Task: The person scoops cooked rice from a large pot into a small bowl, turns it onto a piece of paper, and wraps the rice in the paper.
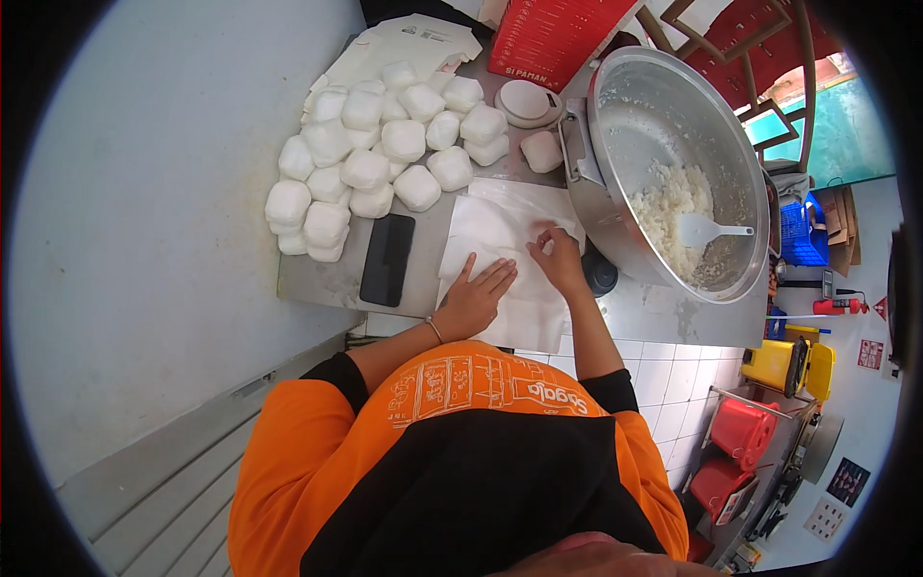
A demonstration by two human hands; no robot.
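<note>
White paper sheets [510, 322] lie stacked on the metal table in front of me. My left hand [474, 296] rests flat on them, fingers stretched out and a band at its wrist. Just right of it, my right hand [558, 258] is over the paper, its fingers curled together and a little blurred; what they pinch, if anything, I cannot make out. Left of the sheets lies a black phone [387, 260]. Beyond it is a heap of rounded white paper-wrapped packets [365, 169], with one separate packet [541, 151] near the pot.
A large metal pot [615, 207] with cooked rice [673, 197] and a white scoop [707, 230] stands at the right. A dark round object [600, 274] sits by its base. Behind are a round white device [529, 102] and a red box [553, 43]. A wall [173, 221] bounds the left.
</note>
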